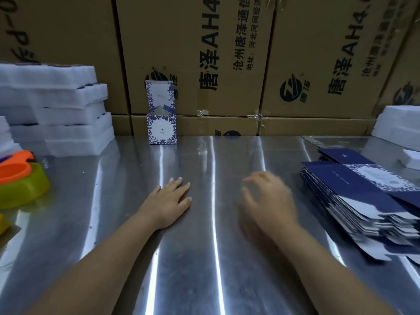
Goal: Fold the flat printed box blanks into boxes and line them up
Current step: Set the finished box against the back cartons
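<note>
One folded box (162, 129), white with blue floral print, stands upright at the back of the metal table (211, 235) with its lid flap raised. A thick stack of flat blue-and-white box blanks (368, 201) lies at the right. My left hand (169, 202) rests flat on the table, fingers together, holding nothing. My right hand (269, 198) hovers just above the table, blurred, fingers spread and curled down, empty, a short way left of the blank stack.
White foam trays (59, 110) are piled at the back left, and more white foam (400, 126) sits at the back right. An orange and yellow-green plastic item (20, 180) lies at the left edge. Large brown cartons (227, 64) wall off the back.
</note>
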